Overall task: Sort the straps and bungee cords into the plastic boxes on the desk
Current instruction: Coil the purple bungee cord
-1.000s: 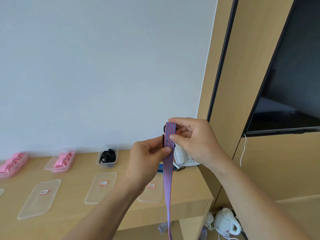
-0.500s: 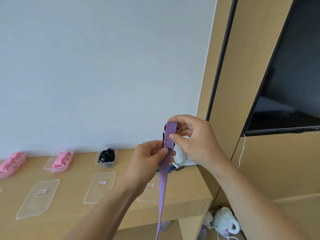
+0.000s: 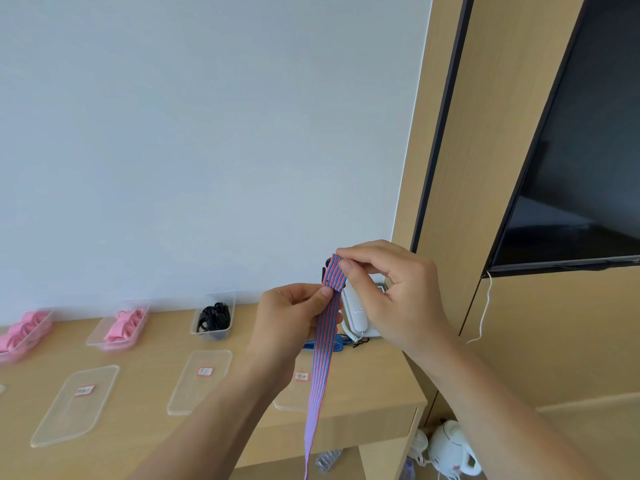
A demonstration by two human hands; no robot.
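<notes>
Pink straps (image 3: 123,323) and black cords (image 3: 213,317) already boxed at frame left, striped strap (image 3: 322,362) hangs mid-frame over the counter (image 3: 149,358), pinched by left hand (image 3: 287,323) and right hand (image 3: 394,299), not yet boxed.

Back row: three boxes (image 3: 117,329) sat along the wall (image 3: 207,133), open gaps between them.
Front row: flat lids (image 3: 201,381) lay low, easy to pass over.
Right corner: pretty crowded, phone (image 3: 358,317) and blue straps (image 3: 334,344) tight against the panel (image 3: 485,168).
Mid-air: strap (image 3: 322,368) hung across the right lid.
</notes>
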